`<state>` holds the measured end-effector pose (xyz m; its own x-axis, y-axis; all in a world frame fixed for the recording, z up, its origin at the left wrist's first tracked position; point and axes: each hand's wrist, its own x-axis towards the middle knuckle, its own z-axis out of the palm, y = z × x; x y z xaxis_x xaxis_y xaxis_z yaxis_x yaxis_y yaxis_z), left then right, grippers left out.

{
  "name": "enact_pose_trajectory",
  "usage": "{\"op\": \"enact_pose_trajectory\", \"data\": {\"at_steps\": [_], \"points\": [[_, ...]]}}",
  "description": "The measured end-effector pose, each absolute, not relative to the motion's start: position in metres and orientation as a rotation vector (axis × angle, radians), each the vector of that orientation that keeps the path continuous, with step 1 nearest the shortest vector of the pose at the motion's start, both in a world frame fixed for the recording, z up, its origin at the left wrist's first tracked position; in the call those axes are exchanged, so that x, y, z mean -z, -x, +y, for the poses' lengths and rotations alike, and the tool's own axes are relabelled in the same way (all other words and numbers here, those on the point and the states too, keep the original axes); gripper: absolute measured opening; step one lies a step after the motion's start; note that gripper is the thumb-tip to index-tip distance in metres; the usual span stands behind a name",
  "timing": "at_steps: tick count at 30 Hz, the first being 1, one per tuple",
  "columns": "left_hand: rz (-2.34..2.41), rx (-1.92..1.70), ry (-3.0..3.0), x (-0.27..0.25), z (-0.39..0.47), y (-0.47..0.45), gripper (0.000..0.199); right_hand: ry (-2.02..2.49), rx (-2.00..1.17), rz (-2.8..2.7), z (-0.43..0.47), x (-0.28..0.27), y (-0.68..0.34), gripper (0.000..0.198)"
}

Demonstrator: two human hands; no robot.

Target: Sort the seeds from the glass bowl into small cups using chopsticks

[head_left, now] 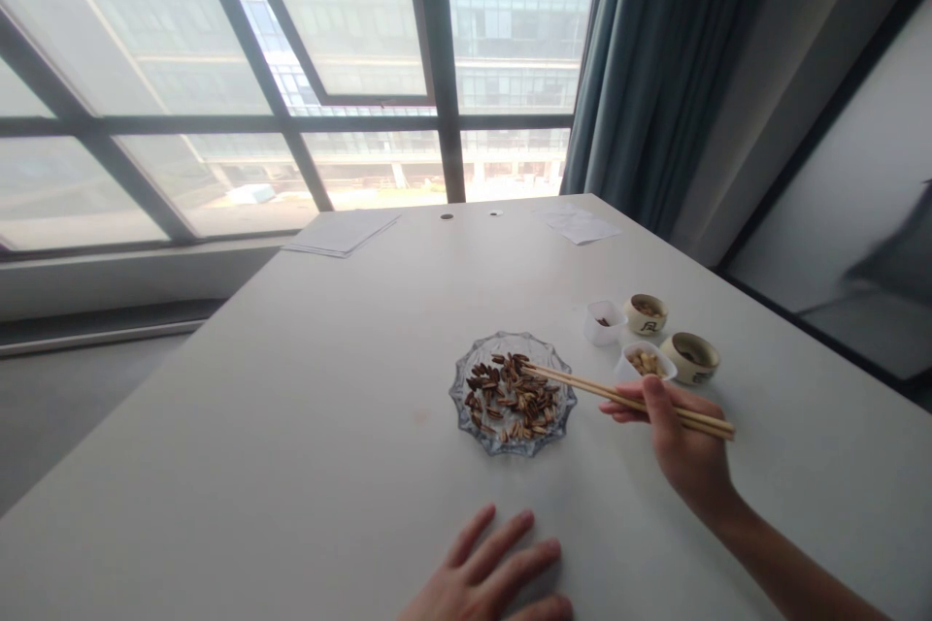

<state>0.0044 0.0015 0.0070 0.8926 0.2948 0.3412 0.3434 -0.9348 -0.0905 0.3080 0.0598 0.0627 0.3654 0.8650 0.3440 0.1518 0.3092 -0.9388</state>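
Observation:
My right hand (677, 437) is closed around a pair of wooden chopsticks (582, 382). Their tips reach over a scalloped clear glass plate (460, 405) and touch the dark brown seeds at its upper edge, or hover just above them; I cannot tell which. Many brown, striped, elongated seeds (531, 396), perhaps sunflower seeds, lie spread across the plate. My left hand (491, 572) rests on the white table below the plate, fingers spread, holding nothing.
Right of the plate stand two small white plastic cups (604, 335) and two cream ceramic cups (645, 320), with small bits inside. Papers (342, 235) lie at the far left of the table (291, 437), and a sheet (582, 225) at the far right. Windows and a curtain (648, 68) stand behind.

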Motion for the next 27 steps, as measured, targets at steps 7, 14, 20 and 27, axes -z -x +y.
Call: {"op": "enact_pose_trajectory", "data": {"at_steps": [7,14,20,27], "points": [[-0.492,0.504,2.915,-0.01,0.001,-0.005,0.042,1.162,-0.689,-0.94,0.066,-0.065,-0.311,0.053],[-0.507,0.472,2.929,-0.009,0.0,-0.004,0.044,1.155,-0.798,-0.825,0.071,-0.057,-0.317,0.052],[-0.502,0.466,2.934,-0.011,0.001,-0.004,0.042,1.177,-0.795,-0.959,0.067,-0.057,-0.31,0.051],[-0.499,0.489,2.935,-0.007,0.001,-0.003,0.047,1.185,-0.818,-0.952,0.066,-0.057,-0.307,0.056]]}}
